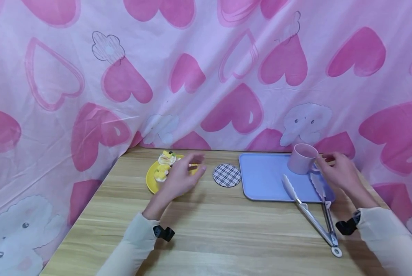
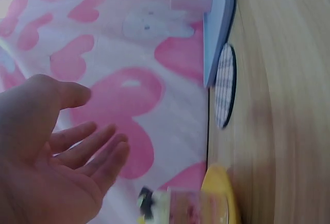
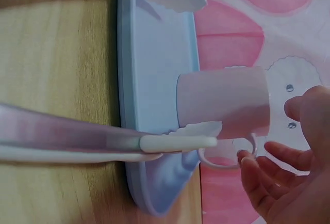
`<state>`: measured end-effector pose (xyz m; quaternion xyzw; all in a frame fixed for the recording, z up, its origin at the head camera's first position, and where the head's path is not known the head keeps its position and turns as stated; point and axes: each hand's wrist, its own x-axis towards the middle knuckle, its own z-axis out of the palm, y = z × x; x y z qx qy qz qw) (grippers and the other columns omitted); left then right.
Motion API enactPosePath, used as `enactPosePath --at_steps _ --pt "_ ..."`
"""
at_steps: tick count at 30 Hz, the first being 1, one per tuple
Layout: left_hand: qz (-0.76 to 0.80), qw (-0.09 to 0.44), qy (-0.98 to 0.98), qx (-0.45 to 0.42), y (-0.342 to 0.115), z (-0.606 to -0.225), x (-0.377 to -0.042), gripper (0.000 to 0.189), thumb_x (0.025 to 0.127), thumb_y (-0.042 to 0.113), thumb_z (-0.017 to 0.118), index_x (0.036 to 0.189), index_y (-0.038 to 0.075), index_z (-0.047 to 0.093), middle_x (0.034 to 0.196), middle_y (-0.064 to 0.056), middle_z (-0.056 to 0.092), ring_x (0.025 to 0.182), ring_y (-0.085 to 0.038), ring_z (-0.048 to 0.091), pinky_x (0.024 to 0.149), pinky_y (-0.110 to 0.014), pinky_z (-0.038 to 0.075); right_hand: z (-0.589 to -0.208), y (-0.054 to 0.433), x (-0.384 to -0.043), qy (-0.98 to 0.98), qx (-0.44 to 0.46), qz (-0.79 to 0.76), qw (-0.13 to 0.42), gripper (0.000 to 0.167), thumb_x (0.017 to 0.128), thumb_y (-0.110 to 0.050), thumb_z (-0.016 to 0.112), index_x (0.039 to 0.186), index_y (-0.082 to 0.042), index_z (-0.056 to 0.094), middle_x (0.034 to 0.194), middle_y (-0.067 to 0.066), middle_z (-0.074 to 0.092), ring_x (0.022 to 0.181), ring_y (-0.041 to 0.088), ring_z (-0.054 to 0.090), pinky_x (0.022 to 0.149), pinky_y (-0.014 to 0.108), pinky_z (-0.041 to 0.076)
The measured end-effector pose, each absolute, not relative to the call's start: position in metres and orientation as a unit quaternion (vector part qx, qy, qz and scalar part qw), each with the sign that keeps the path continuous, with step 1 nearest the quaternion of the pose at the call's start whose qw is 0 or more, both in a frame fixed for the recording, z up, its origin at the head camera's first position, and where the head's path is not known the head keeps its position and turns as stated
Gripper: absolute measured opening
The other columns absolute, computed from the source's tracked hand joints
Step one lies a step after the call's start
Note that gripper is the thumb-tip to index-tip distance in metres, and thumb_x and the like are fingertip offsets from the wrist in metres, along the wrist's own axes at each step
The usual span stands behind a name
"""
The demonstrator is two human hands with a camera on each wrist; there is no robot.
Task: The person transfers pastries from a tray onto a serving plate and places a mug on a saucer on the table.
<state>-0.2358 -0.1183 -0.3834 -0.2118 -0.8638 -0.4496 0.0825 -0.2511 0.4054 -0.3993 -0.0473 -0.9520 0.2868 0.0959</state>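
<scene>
A pink mug (image 1: 300, 159) stands upright on the back right of a blue tray (image 1: 264, 180). Beside its handle (image 3: 211, 161) is my right hand (image 1: 340, 174), fingers relaxed. In the right wrist view one fingertip is at the handle, perhaps touching it, while the thumb stays apart. Metal tongs (image 1: 312, 222) lie spread, their pale tips over the tray and their hinged end on the table. My left hand (image 1: 181, 176) hovers with loose fingers near a yellow plate (image 1: 151, 181), partly hiding it. Small cream-topped desserts (image 1: 161, 172) sit on that plate.
Between plate and tray lies a round checked coaster (image 1: 226, 175). Everything rests on a wooden table (image 1: 226, 237). A pink curtain (image 1: 199, 38) with hearts hangs right behind the table's back edge.
</scene>
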Motion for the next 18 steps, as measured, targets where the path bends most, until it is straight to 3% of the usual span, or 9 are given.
enactPosePath --at_steps 4,9,15,18 --pt "-0.446 0.029 -0.867 -0.221 -0.106 -0.389 -0.235 0.048 0.107 0.023 0.069 0.152 0.013 0.057 0.142 -0.011 0.071 0.134 -0.026 0.067 0.112 -0.047 0.059 -0.402 0.406 -0.257 -0.949 -0.058 0.293 0.097 0.074 0.110 -0.056 0.049 0.148 0.008 0.051 0.134 0.033 0.057 0.113 0.049 0.055 0.069 0.033 0.058" --pt "-0.442 -0.015 -0.869 -0.224 -0.091 -0.400 -0.240 0.052 0.107 0.023 0.068 0.156 0.012 0.054 0.147 -0.012 0.068 0.138 -0.028 0.065 0.114 -0.047 0.058 -0.409 0.405 -0.266 -0.950 -0.065 0.290 0.101 0.073 0.111 -0.056 0.046 0.144 0.009 0.056 0.132 0.032 0.058 0.113 0.047 0.054 0.074 0.036 0.055" --pt "-0.425 -0.020 -0.876 -0.226 -0.079 -0.420 -0.257 0.054 0.105 0.017 0.069 0.155 0.004 0.053 0.155 -0.023 0.060 0.138 -0.040 0.064 0.112 -0.049 0.058 -0.416 0.402 -0.273 -0.929 -0.092 0.352 0.067 0.085 0.109 -0.067 0.038 0.150 0.006 0.051 0.138 0.029 0.055 0.116 0.043 0.051 0.080 0.035 0.048" --pt "-0.414 -0.018 -0.884 -0.218 -0.075 -0.429 -0.267 0.054 0.104 0.016 0.070 0.154 0.001 0.054 0.153 -0.025 0.062 0.133 -0.039 0.066 0.111 -0.050 0.059 -0.418 0.398 -0.275 -0.919 -0.104 0.376 0.059 0.085 0.109 -0.067 0.035 0.153 0.004 0.048 0.140 0.029 0.053 0.118 0.043 0.050 0.084 0.037 0.047"
